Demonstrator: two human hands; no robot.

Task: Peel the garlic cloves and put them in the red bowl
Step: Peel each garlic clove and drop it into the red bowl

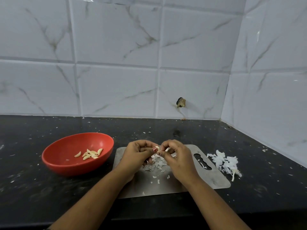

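A red bowl (66, 156) sits on the black counter at the left, with several peeled garlic cloves (91, 154) lying inside. Both hands meet above a steel cutting board (214, 178). My left hand (137, 156) and my right hand (177, 156) pinch a small garlic clove (157, 148) between their fingertips. A strip of white skin shows at my right hand's fingers. Loose garlic skins (157, 163) lie on the board under the hands.
A heap of white garlic peel (224, 161) lies on the counter right of the board. Small skin flakes are scattered over the black counter (49, 196). Tiled walls stand behind and to the right.
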